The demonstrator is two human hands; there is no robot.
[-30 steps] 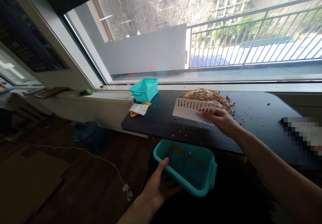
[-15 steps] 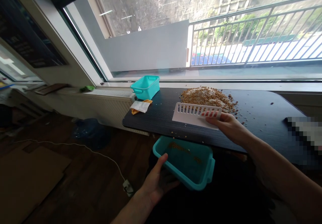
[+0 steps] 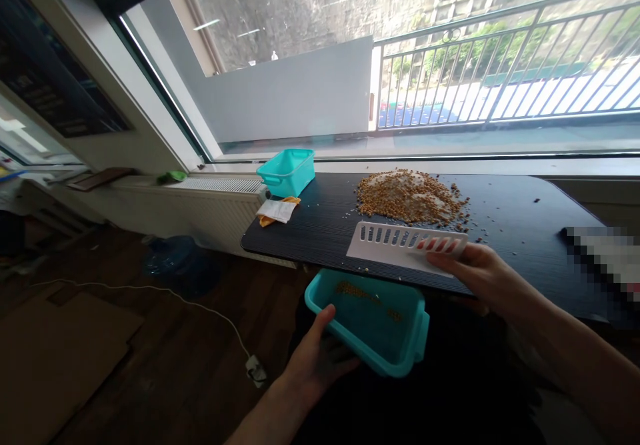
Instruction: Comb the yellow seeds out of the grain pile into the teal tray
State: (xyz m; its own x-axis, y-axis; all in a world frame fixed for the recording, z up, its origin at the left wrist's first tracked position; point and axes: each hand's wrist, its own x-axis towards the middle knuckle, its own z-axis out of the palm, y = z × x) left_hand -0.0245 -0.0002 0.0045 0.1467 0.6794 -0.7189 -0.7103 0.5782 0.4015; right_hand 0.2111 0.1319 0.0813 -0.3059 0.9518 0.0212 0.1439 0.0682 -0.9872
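Observation:
My right hand (image 3: 480, 273) grips a white slotted plastic scraper (image 3: 400, 248) that stands on edge at the near rim of the black table (image 3: 310, 231). Behind it lies a heap of mixed yellow-brown grains (image 3: 407, 195), with loose grains scattered round it. My left hand (image 3: 315, 358) holds a turquoise plastic bin (image 3: 373, 321) from below, just under the table's front edge, thumb on its rim. A few grains lie in the bin's bottom.
A second turquoise bin (image 3: 287, 171) stands at the table's far left corner, beside a white and orange packet (image 3: 277, 211). A radiator (image 3: 200, 198) runs under the window. A white cable (image 3: 150, 298) and cardboard (image 3: 55, 358) lie on the dark floor at left.
My right hand has drawn the scraper toward me, from the heap to the table's front edge, sweeping loose grains along. The bin stays under the edge in my left hand.

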